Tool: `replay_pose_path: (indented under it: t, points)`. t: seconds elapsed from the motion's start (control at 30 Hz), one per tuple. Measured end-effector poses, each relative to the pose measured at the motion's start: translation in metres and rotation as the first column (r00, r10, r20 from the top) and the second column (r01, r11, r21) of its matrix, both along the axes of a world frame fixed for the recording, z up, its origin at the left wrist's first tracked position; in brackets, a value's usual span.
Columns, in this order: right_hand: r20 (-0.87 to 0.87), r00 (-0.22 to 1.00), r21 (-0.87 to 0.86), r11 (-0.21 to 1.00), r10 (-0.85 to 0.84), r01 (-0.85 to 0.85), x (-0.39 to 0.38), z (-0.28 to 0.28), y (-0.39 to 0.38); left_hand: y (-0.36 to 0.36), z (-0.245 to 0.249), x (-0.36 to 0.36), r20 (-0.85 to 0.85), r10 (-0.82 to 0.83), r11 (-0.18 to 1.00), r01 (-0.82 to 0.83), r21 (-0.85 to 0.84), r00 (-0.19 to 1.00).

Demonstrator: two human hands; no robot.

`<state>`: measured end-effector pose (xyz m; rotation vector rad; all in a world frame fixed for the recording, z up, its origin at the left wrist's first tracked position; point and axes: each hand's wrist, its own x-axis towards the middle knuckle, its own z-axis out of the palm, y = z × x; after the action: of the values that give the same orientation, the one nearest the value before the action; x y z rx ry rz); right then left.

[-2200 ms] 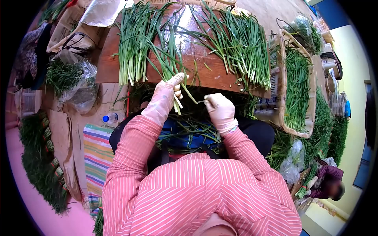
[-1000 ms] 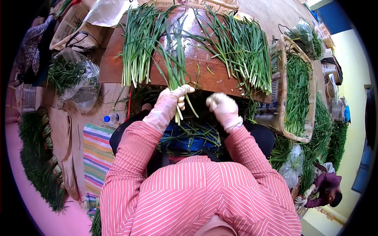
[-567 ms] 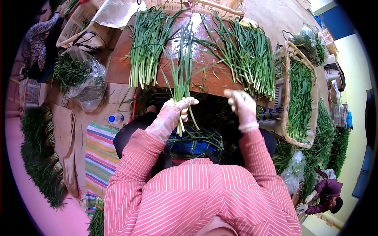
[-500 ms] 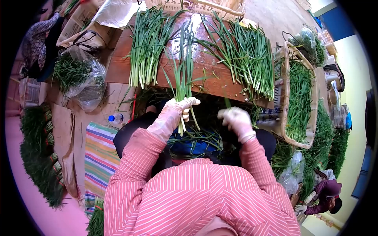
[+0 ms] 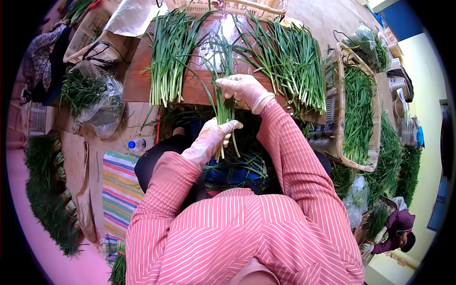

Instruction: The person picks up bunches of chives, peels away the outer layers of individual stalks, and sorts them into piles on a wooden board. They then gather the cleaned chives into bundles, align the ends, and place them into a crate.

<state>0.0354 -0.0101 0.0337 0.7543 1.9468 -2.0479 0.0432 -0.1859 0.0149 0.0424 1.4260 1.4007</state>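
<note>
My gloved left hand [image 5: 214, 136] is wrapped round the lower stems of a small bunch of green leafy stalks [image 5: 225, 110], held above my lap. Pale stem ends stick out below its fingers. Higher on the same bunch, my gloved right hand [image 5: 240, 90] has its thumb and fingers pinched at the leaves; exactly what lies between them is too small to tell. Beyond the hands is a wet brown wooden table [image 5: 190, 85], with a pile of stalks [image 5: 168, 61] on its left and a larger pile [image 5: 299, 66] on its right.
A long basket of greens [image 5: 358, 114] stands right of the table. On the left are a plastic bag of greens [image 5: 97, 97], a blue-capped bottle [image 5: 137, 144] and a striped cloth [image 5: 118, 190]. Loose trimmings lie over my lap. Another person [image 5: 396, 230] is at the lower right.
My right hand has moved from the right side, up and left, to the leaves of the bunch. My left hand still holds the stems in nearly the same place.
</note>
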Motion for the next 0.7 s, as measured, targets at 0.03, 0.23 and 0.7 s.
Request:
replay_pose_path:
  t: [0.03,0.23,0.7]
  points:
    - [-0.053,0.996,-0.169,0.984,-0.068,0.058,-0.002,-0.008,-0.002,0.000,0.000,0.000,-0.007,-0.001,1.000,0.001,0.007,1.000]
    - [-0.046,0.998,-0.273,0.960,0.045,-0.056,0.000,-0.007,0.012,0.004,0.006,0.002,-0.052,-0.064,0.997,0.062,-0.044,0.997]
    - [-0.387,0.864,-0.068,0.944,-0.323,0.323,0.069,0.049,0.026,0.007,-0.014,-0.006,0.341,-0.016,1.000,0.017,-0.001,0.940]
